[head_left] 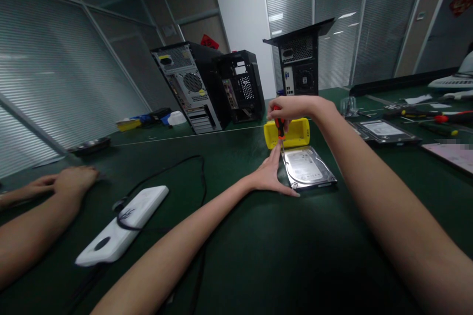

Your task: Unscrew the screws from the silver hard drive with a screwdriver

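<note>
A silver hard drive (306, 166) lies flat on the green table, label side up. My left hand (269, 173) grips its left side, the thumb at the near corner and the index finger up by the far left corner. In my right hand (286, 108) is a red and black screwdriver (281, 129), held upright with its shaft pointing down at the drive's far left edge. Its tip is too small to make out. Right behind the drive stands an open yellow case (295, 134), partly hidden by the screwdriver and my right hand.
A white power strip (123, 226) with a black cable lies left, near another person's hands (70, 179). Computer cases (207, 88) stand behind, one more (301, 66) farther right. Another hard drive (382, 130) and several hand tools (443, 118) lie on the right.
</note>
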Available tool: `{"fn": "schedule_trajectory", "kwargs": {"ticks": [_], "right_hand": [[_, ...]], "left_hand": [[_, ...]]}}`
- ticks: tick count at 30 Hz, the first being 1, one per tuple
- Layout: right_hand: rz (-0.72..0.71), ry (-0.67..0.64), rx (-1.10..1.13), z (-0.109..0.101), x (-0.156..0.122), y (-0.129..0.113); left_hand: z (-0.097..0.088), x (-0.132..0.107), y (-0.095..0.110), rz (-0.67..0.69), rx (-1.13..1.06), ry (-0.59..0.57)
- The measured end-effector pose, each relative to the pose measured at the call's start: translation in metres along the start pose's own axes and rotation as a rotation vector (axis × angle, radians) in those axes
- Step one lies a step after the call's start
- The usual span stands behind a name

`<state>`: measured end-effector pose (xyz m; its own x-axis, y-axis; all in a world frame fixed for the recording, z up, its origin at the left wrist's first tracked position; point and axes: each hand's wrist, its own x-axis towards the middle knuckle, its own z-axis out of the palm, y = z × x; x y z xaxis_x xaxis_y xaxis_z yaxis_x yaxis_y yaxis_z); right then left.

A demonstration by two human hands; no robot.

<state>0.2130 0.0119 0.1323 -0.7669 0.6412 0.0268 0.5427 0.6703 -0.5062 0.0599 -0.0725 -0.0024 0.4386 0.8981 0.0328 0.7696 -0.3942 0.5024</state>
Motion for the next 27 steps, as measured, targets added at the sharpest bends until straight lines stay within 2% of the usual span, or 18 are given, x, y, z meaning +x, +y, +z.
{"fn": "schedule_trajectory", "kwargs": {"ticks": [8, 21, 27], "right_hand": [[-0.089, 0.009, -0.023, 0.0022, 0.0006, -0.0025], [-0.078, -0.001, -0.015, 0.0015, -0.0028, -0.0008], [-0.087, 0.007, -0.032, 0.0009, -0.0041, -0.0024]], "left_hand": [[0.0000, 0.0005, -0.0022, -0.015, 0.018, 0.004], [0.0024, 0.0011, -0.0020, 0.040, 0.017, 0.020], [0.0047, 0.0009, -0.0006, 0.065, 0.022, 0.068]]}}
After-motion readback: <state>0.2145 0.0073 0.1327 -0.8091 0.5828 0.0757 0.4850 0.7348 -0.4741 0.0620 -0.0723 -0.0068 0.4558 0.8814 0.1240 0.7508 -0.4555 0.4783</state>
